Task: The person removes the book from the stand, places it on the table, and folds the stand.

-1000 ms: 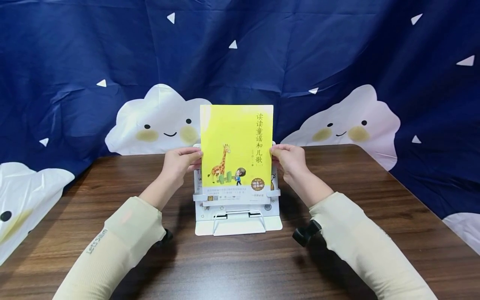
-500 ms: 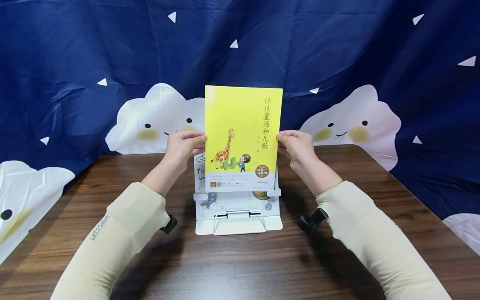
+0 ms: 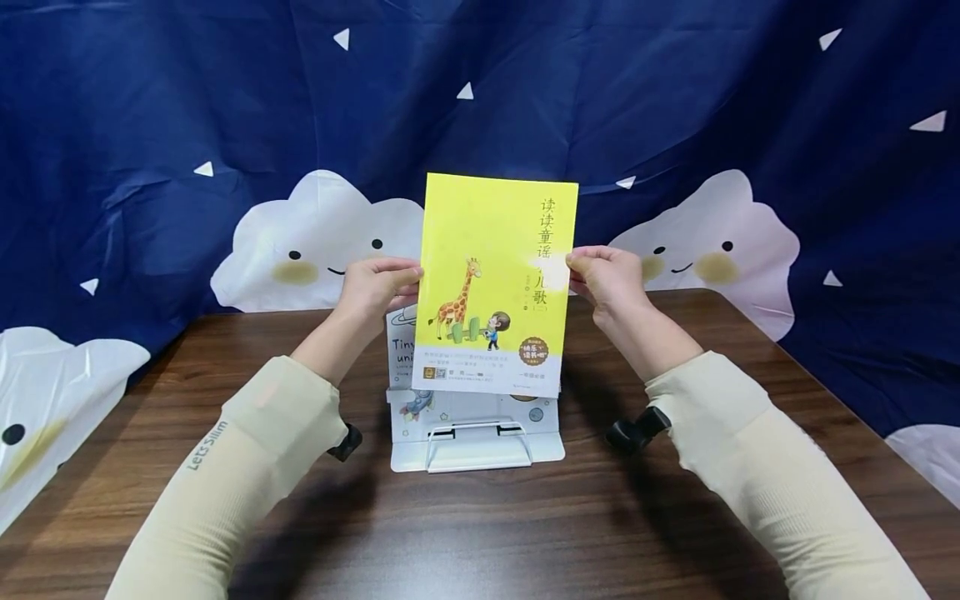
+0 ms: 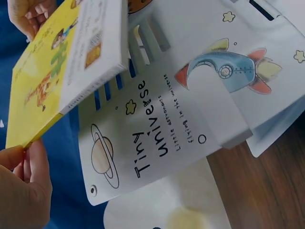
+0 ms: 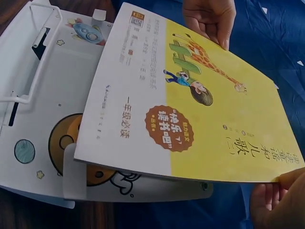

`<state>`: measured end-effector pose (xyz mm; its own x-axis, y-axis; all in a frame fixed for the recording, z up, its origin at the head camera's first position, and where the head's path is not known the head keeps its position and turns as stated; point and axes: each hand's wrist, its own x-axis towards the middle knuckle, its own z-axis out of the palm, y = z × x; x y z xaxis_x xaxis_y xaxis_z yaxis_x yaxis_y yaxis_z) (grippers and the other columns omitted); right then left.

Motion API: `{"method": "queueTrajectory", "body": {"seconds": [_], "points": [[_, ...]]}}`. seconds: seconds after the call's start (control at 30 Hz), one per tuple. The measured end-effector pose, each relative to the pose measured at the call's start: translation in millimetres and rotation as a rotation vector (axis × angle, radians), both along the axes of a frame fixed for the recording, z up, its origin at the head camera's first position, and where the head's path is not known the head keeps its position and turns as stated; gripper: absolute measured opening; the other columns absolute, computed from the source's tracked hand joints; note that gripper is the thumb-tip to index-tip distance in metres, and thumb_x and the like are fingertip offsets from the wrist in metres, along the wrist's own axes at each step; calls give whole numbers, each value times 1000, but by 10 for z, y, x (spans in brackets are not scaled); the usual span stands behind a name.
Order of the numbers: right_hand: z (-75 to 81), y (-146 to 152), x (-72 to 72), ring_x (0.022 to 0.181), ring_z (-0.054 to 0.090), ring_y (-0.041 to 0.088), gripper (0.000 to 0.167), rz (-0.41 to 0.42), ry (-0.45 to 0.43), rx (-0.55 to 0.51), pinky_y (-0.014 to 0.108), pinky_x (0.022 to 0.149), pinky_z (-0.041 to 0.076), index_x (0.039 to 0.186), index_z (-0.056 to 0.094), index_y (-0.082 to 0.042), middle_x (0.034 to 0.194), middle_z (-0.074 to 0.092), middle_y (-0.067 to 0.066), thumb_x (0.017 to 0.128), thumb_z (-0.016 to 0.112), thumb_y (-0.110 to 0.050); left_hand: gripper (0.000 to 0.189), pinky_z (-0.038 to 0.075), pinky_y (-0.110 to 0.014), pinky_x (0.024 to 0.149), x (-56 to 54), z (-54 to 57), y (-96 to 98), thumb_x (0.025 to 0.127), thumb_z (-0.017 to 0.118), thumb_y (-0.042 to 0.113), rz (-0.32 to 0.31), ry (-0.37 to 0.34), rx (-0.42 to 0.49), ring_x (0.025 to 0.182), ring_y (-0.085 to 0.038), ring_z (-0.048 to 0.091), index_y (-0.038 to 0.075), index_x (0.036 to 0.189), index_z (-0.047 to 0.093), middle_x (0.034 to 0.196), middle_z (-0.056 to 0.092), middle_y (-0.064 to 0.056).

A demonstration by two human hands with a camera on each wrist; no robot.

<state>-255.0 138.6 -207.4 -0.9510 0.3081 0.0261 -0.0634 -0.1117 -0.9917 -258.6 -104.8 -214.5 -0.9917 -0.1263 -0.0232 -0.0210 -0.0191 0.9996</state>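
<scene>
A yellow and white book [image 3: 495,225] with a giraffe and a child on its cover is held upright between my two hands. My left hand [image 3: 375,292] pinches its left edge with thumb and fingers, and my right hand [image 3: 611,283] pinches the right edge. Behind the book stands a white book stand [image 3: 476,417] printed with planets and a rocket, its upper part mostly hidden. In the left wrist view the book [image 4: 47,71] is apart from the stand's back plate [image 4: 143,138]. The book's lower corner overlaps the stand [image 5: 38,119] in the right wrist view.
The stand rests on a dark wood table [image 3: 480,533], with a wire holder [image 3: 478,446] at its front. A dark blue curtain [image 3: 480,50] with white smiling clouds [image 3: 322,217] hangs behind the table's far edge.
Both hands have lifted the book up off the stand, then shifted it to the right with a slight clockwise tilt. The stand has stayed in place.
</scene>
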Motion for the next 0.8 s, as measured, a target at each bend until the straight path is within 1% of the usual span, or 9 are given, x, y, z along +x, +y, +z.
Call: {"method": "queueTrajectory", "body": {"seconds": [0.07,0.13,0.17,0.27,0.37,0.4,0.53,0.67,0.8], "points": [[-35,53,-66,65,53,15,2,0,3,13,28,68,47,77,60,0,76,56,9,78,61,-2,20,49,-25,64,-3,-5,15,78,63,4,-8,-9,14,71,-18,61,-2,97,62,95,59,-14],[-81,124,-156,70,55,17,8,1,4,23,29,71,47,81,61,1,81,57,11,77,64,-5,20,49,-25,64,-4,-6,32,78,63,4,-15,-10,21,71,-18,61,-2,97,62,94,59,-14],[-165,212,-293,69,55,17,9,28,37,-4,29,68,48,80,62,0,80,58,10,74,67,-5,20,49,-25,63,0,-2,43,78,63,5,-17,-9,21,70,-18,61,-2,96,62,94,60,-14],[-196,306,-380,72,57,19,13,36,52,-8,29,67,48,81,63,0,84,59,12,71,70,-7,19,50,-25,63,6,7,80,78,63,4,-31,-5,34,68,-18,61,-2,96,62,93,60,-14],[-130,310,-305,71,56,18,9,13,44,6,28,64,48,80,64,-1,86,58,11,74,67,-5,18,50,-25,63,15,8,129,78,62,3,-45,-9,49,67,-18,60,-3,95,63,92,60,-15],[-38,257,-171,73,56,18,8,-18,11,44,28,67,48,82,63,0,89,57,12,77,64,-6,18,50,-25,63,18,4,147,79,62,4,-51,-14,49,68,-18,60,-2,95,63,92,60,-14],[72,271,-5,68,53,14,5,-26,-31,87,24,63,46,82,61,-3,87,55,8,81,60,-8,16,50,-26,63,27,-18,230,80,60,5,-79,-35,74,67,-17,60,-2,94,63,91,61,-14],[99,342,37,68,52,12,8,-30,-82,87,21,63,44,88,60,-6,88,54,6,81,59,-10,15,50,-26,63,30,-61,314,80,60,4,-103,-62,113,64,-15,59,-1,94,63,88,62,-13],[86,409,38,66,52,10,11,-30,-129,70,19,59,43,90,60,-8,85,55,4,80,61,-11,15,50,-25,63,34,-129,383,79,61,3,-101,-88,139,62,-15,58,-1,93,64,85,62,-13]]}}
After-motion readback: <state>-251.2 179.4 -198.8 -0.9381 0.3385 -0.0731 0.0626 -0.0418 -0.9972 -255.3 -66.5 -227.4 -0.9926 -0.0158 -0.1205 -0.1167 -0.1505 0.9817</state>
